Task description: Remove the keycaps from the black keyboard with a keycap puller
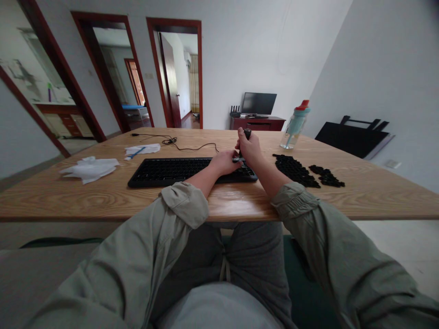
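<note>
A black keyboard (171, 171) lies on the wooden table (103, 196) in front of me. My right hand (250, 148) is closed around a dark-handled tool (247, 133) held upright over the keyboard's right end. My left hand (226, 162) rests on that same end, fingers curled at the tool's tip; what they pinch is too small to name. To the right lie two heaps of removed black keycaps (297, 170), apart from both hands.
A clear water bottle with a red cap (295, 125) stands at the far right. White tissues (89, 168) and a cloth with a blue pen (142, 150) lie at the left. The keyboard's cable (187, 146) runs across the back. A black folded table (353, 137) leans by the right wall.
</note>
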A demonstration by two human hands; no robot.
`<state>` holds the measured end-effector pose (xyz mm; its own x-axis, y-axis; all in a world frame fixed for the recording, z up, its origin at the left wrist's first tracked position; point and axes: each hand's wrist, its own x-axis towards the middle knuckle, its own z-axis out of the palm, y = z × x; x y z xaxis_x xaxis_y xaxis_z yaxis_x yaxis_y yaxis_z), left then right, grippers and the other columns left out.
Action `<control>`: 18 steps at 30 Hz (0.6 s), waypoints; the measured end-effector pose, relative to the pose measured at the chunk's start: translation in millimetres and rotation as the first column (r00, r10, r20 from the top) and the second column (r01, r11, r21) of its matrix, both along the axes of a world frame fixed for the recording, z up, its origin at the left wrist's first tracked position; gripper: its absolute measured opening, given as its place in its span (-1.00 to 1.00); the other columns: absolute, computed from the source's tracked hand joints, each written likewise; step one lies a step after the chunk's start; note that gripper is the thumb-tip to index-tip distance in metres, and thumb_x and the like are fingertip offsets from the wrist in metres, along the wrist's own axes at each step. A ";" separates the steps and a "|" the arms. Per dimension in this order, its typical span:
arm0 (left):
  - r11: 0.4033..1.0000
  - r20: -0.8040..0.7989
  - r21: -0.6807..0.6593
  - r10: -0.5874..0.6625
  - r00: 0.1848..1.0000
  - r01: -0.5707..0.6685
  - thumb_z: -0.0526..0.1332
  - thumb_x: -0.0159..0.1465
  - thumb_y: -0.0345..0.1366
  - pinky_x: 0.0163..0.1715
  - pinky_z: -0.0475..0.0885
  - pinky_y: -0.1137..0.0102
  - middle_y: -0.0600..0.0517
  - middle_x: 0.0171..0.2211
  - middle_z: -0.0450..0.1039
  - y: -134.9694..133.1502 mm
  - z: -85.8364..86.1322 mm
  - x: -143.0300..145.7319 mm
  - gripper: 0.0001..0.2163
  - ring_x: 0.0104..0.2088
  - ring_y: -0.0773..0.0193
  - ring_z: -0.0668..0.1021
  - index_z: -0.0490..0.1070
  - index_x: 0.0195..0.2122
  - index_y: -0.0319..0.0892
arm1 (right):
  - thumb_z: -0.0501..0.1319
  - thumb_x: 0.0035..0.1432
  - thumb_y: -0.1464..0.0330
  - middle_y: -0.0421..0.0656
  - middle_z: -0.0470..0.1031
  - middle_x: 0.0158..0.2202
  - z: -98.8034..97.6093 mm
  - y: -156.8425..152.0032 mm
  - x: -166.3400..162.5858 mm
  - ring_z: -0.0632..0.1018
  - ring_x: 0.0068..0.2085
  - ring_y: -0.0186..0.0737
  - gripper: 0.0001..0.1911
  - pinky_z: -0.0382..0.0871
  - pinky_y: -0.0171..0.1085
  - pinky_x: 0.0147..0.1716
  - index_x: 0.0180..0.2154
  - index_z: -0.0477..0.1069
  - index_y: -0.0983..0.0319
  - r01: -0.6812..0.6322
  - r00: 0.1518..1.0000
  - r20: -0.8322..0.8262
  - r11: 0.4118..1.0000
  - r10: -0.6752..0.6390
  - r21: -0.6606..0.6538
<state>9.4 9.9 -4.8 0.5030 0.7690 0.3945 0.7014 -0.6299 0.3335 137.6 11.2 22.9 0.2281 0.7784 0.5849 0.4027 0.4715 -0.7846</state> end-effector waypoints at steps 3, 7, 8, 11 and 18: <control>1.000 -0.019 0.010 0.007 1.000 -0.007 0.24 0.26 -0.07 -0.03 0.46 0.25 -0.08 -0.06 0.60 -1.0 1.5 -1.6 -0.68 -0.03 0.04 0.59 0.53 -0.04 -0.09 | 0.01 0.25 -0.20 -0.21 0.30 -0.56 -1.1 -0.4 0.4 0.44 -0.49 -0.27 -0.43 0.33 -0.31 -0.49 -0.43 0.21 0.15 -0.006 1.000 -0.023 1.000 0.006 0.018; 1.000 -0.056 -0.019 -0.015 0.998 0.014 0.23 0.25 -0.11 -0.04 0.47 0.23 -0.10 -0.10 0.61 -4.8 5.5 -1.3 -0.71 -0.05 0.03 0.59 0.56 -0.07 -0.09 | 0.03 0.23 -0.21 -0.23 0.26 -0.59 0.9 -1.6 1.9 0.41 -0.52 -0.29 -0.43 0.31 -0.32 -0.54 -0.43 0.21 0.15 -0.019 0.999 -0.035 1.000 0.020 0.012; 1.000 -0.066 -0.025 -0.018 0.998 0.016 0.22 0.25 -0.10 -0.04 0.47 0.22 -0.10 -0.10 0.61 -5.4 6.0 -0.9 -0.70 -0.06 0.02 0.59 0.56 -0.08 -0.09 | 0.05 0.22 -0.22 -0.24 0.24 -0.59 1.3 -1.4 1.4 0.40 -0.54 -0.29 -0.42 0.30 -0.32 -0.55 -0.43 0.20 0.15 -0.024 0.999 -0.045 1.000 0.024 0.007; 0.999 -0.125 -0.048 -0.024 0.992 0.018 0.20 0.25 -0.01 -0.03 0.46 0.19 -0.09 -0.07 0.60 -5.0 5.9 0.5 -0.65 -0.04 -0.01 0.59 0.54 -0.05 -0.07 | 0.08 0.18 -0.24 -0.29 0.18 -0.61 1.3 0.1 -1.0 0.33 -0.59 -0.34 -0.41 0.24 -0.34 -0.61 -0.44 0.15 0.14 -0.059 0.991 -0.118 0.998 0.061 0.025; 0.990 -0.214 -0.143 -0.035 0.976 0.005 0.16 0.10 0.36 0.06 0.41 0.13 -0.08 0.01 0.57 -1.0 5.0 4.9 -0.32 0.05 -0.08 0.56 0.46 0.05 -0.04 | 0.15 0.16 -0.21 -0.33 0.11 -0.63 -1.0 4.6 -1.0 0.22 -0.63 -0.40 -0.41 0.17 -0.35 -0.65 -0.48 0.08 0.13 -0.122 0.968 -0.210 0.989 0.138 0.089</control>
